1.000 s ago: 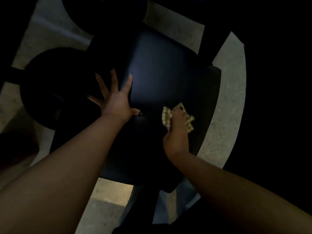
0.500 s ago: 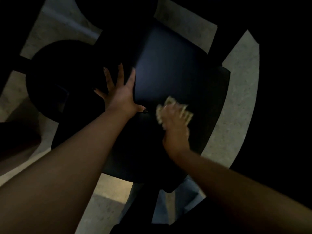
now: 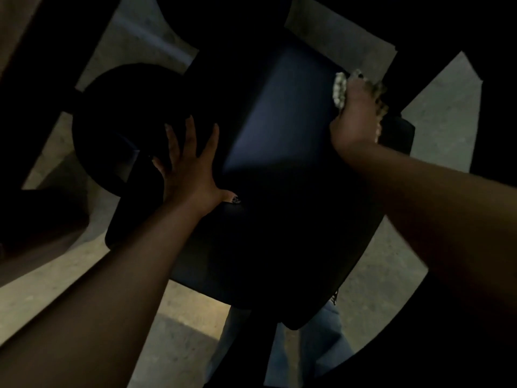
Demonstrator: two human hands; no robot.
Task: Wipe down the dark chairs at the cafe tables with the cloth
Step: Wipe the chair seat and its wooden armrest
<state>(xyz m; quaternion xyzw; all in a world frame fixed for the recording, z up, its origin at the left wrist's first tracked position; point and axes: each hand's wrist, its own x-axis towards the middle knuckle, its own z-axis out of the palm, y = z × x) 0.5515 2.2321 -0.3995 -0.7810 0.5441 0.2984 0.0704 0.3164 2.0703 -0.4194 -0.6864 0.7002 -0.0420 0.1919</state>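
You have one dark chair (image 3: 279, 191) at centre frame and one cloth (image 3: 340, 89) (checked, no readable writing) at upper right, grasped by your right hand (image 3: 354, 119). Your left hand (image 3: 190, 169) rests flat on the seat, fingers spread.

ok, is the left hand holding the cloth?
No. The left hand lies flat with fingers spread on the dark chair; the cloth is under the right hand.

One chair (image 3: 279, 219), one cloth (image 3: 340, 89), two hands: left (image 3: 190, 169), right (image 3: 354, 119); one round base (image 3: 112, 121).
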